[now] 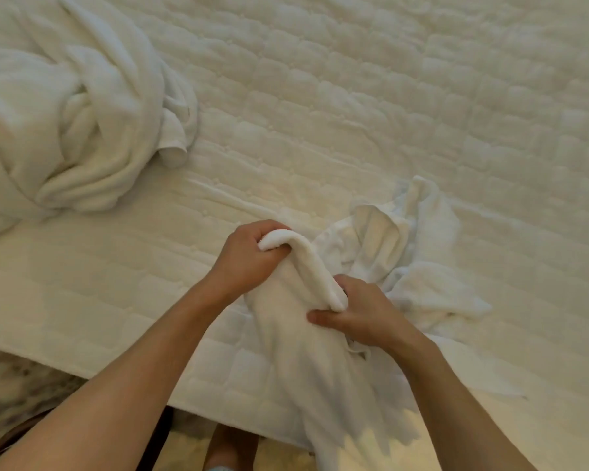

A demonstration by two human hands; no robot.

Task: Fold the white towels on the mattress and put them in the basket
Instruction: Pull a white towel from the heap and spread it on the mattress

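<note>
- The left hand (249, 258) and right hand (361, 316) are gripping one white towel (300, 338) at the mattress's (354, 96) near edge, fingers curled tight on its rim
- Folding is only starting; next, I think, finding corners
- More towels (65, 124) are waiting at the far left; no basket showing

The left hand (249, 256) grips the upper edge of a white towel (303, 334), and the right hand (357, 314) pinches the same edge just below. Under both grips the towel hangs over the mattress (354, 96) border. A crumpled towel pile (65, 113) lies well apart, up-left of the grips
</note>
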